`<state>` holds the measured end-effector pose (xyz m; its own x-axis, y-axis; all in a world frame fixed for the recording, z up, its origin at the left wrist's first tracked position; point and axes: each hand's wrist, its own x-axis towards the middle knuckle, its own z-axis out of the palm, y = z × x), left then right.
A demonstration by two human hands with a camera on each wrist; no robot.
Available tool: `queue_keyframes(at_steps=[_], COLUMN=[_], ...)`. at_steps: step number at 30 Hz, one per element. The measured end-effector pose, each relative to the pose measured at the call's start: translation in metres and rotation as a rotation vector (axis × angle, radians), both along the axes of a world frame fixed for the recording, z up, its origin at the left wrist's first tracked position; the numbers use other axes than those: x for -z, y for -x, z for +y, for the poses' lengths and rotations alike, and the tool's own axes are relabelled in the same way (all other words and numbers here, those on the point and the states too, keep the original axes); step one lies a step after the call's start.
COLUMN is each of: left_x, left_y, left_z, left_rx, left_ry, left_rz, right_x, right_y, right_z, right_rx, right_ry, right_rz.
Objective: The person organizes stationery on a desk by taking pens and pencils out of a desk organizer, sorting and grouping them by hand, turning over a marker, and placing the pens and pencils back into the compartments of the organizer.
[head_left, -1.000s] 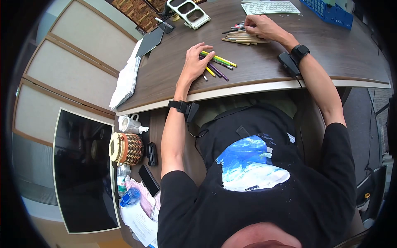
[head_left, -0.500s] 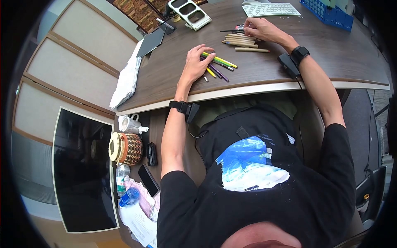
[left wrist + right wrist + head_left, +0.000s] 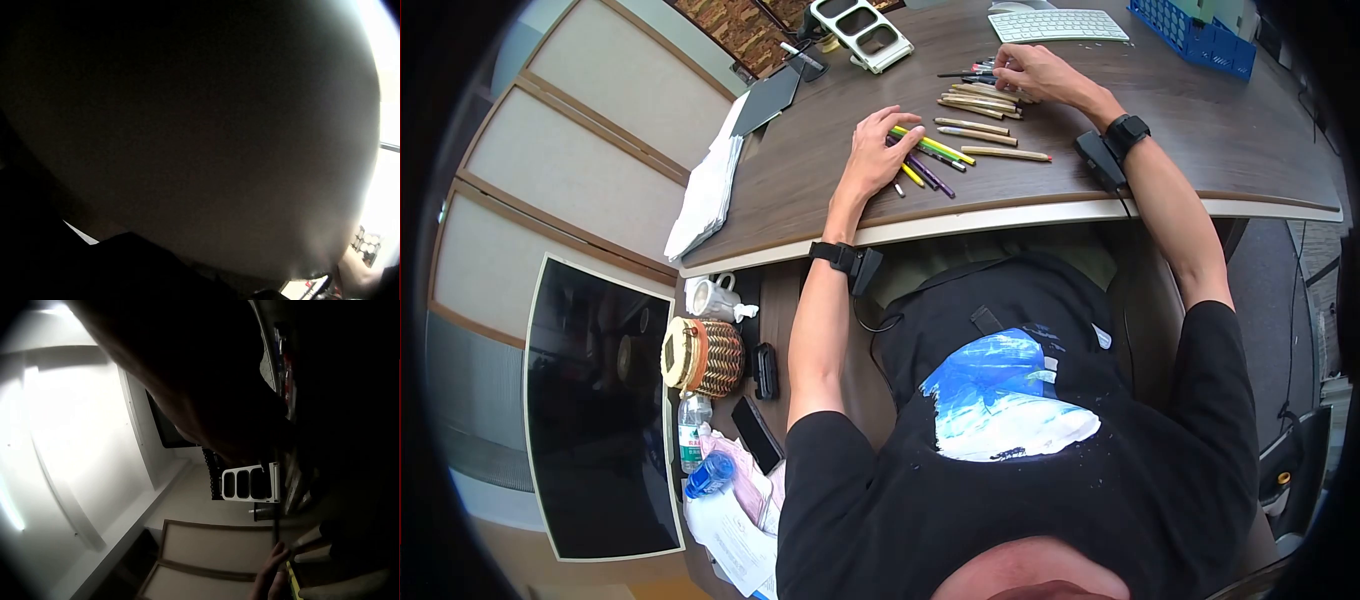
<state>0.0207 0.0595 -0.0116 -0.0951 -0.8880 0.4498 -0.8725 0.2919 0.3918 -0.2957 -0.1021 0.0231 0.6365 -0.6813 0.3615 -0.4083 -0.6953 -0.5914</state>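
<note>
Lying loose, wood-toned pencils seem light, stiff, roll-prone: pinch mid-shaft. Left hand rests relaxed over coloured pencils; whether the right hand grips, I cannot tell.

The left grip partly hides coloured pencils.

Natural-wood pencils: a close row, lying flat, far ends partly hidden beneath the right hand; three more set apart on its wrist side, nearer the body, the nearest red-tipped. Coloured pencils: yellow, green and purple, a loose flat fan, partly covered by the left hand, ends projecting beyond its thumb.
</note>
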Motion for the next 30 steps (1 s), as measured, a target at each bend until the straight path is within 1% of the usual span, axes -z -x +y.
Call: queue_keyframes(at_steps=[6,11,13,15,17,18,19,21,22,24,25,27,28,29,30], left_x=[-0.005,-0.016,-0.020,-0.026,-0.039,-0.042,-0.044,-0.050,-0.055,-0.058,-0.059,-0.057,-0.056,-0.055,-0.058], left_y=[0.007,0.019,0.030,0.047,0.069,0.079,0.084,0.093,0.098,0.097,0.096,0.090,0.087,0.083,0.081], left_z=[0.004,0.011,0.012,0.013,0.015,0.016,0.014,0.008,0.008,0.001,-0.003,-0.008,-0.011,-0.013,-0.010], left_rx=[-0.009,0.000,0.030,0.052,0.182,0.203,0.203,0.234,0.212,0.207,0.198,0.196,0.187,0.178,0.178], left_ry=[0.011,0.043,0.066,0.094,-0.019,0.012,0.014,-0.107,-0.156,-0.178,-0.199,-0.184,-0.179,-0.175,-0.173], left_rz=[-0.008,-0.036,-0.132,-0.164,-0.255,-0.268,-0.268,-0.329,-0.321,-0.303,-0.280,-0.271,-0.252,-0.233,-0.232], right_x=[0.006,0.003,0.005,0.009,0.011,0.010,0.009,0.007,0.006,0.006,0.007,0.005,0.002,0.002,0.003], right_y=[-0.002,-0.003,-0.003,-0.003,-0.004,-0.005,-0.005,-0.006,-0.006,-0.006,-0.005,0.001,0.009,0.014,0.021], right_z=[-0.007,-0.001,-0.003,-0.007,-0.008,-0.007,-0.005,-0.001,-0.001,-0.001,-0.006,-0.016,-0.018,-0.023,-0.035], right_rx=[-0.006,-0.059,-0.087,-0.050,-0.051,-0.048,-0.048,-0.100,-0.098,-0.141,-0.140,-0.056,0.059,0.059,0.149], right_ry=[0.106,0.051,0.038,0.081,0.061,0.048,0.050,0.016,0.018,-0.077,-0.078,0.032,0.096,0.096,0.187], right_rz=[0.003,-0.018,-0.030,-0.031,-0.035,-0.044,-0.044,-0.065,-0.069,-0.128,-0.131,-0.203,-0.149,-0.148,-0.120])
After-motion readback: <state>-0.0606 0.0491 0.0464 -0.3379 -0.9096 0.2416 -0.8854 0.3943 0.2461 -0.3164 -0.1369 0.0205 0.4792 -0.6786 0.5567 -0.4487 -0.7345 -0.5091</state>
